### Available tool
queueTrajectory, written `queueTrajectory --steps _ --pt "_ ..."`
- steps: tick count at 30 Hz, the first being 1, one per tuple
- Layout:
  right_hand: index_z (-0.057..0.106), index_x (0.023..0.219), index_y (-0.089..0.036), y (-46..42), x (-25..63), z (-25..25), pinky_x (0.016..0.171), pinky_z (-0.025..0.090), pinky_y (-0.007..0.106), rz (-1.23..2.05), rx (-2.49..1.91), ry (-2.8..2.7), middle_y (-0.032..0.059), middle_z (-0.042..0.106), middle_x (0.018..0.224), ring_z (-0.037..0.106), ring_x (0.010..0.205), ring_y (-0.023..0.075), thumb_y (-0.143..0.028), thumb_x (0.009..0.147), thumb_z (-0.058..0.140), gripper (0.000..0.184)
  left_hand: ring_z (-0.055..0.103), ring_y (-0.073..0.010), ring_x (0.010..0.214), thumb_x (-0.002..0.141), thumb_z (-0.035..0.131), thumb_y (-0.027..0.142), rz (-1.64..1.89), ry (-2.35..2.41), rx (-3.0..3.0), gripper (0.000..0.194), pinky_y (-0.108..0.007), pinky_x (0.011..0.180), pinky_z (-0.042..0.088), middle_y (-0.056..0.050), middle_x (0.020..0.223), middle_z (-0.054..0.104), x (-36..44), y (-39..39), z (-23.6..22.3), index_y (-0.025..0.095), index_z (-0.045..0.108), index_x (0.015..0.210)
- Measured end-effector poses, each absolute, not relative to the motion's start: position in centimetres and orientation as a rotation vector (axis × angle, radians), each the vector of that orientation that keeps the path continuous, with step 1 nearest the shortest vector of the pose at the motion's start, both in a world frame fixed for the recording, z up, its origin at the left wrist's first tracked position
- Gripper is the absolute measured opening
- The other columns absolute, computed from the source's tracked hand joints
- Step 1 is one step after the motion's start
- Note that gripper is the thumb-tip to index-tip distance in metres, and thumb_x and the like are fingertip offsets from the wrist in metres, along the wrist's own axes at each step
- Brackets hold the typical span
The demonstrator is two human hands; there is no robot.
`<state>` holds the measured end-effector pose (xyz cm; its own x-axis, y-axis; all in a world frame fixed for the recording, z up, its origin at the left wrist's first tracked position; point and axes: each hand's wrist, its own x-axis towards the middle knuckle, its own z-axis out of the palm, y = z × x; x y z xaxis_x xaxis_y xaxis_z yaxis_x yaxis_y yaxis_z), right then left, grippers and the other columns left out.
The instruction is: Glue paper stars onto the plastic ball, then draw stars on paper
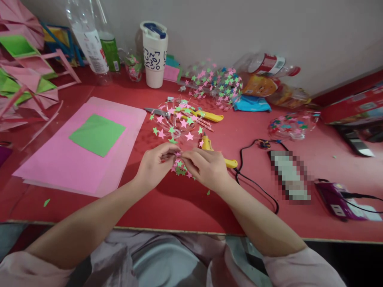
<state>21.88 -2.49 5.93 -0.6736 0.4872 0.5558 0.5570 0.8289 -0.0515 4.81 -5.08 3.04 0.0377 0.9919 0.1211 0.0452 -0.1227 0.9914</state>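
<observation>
- Two hands met over the red table [143, 213], left [156, 164] and right [206, 165], fingertips pinched close on a small pink star [177, 154].
- That star sat just above a star cluster [181, 171].
- Many stars already dotted the clear shape [189, 136] behind.
- Pink sheets [89, 171] lay whole.

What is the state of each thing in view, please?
Left hand: fingers bent at pink star, grip unclear
Right hand: fingers bent at same star, grip unclear
White cup: upright, lidded
Red-labelled bottle: lying sideways, capped
Green paper: flat on pink sheets
Glue gun: lying down, cord attached
Green-labelled bottle: upright
</observation>
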Motion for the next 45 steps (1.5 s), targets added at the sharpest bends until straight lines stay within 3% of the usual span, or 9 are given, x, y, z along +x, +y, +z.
queueTrajectory --steps 21,45 --pt "0.060 0.087 -0.018 -2.5 21.5 5.6 0.054 0.038 0.020 -0.089 -0.879 -2.378 -0.0005 0.068 0.068 0.057 0.056 0.0087 -0.016 0.091 0.048 0.013 0.065 -0.0102 0.075 0.083 0.058 0.016 1.242 1.220 1.446 0.010 -0.019 0.071 0.053 0.002 0.083 0.070 4.7 -5.3 3.4 0.020 0.066 0.087" --pt "0.061 0.089 -0.019 -3.0 20.7 5.4 0.057 0.039 0.022 -0.005 -1.006 -2.289 0.0000 0.068 0.070 0.059 0.058 0.0099 -0.020 0.092 0.049 0.012 0.065 -0.0115 0.070 0.077 0.062 0.019 1.267 1.160 1.244 0.007 -0.022 0.066 0.054 0.001 0.075 0.068 4.6 -5.0 3.8 0.018 0.066 0.081"
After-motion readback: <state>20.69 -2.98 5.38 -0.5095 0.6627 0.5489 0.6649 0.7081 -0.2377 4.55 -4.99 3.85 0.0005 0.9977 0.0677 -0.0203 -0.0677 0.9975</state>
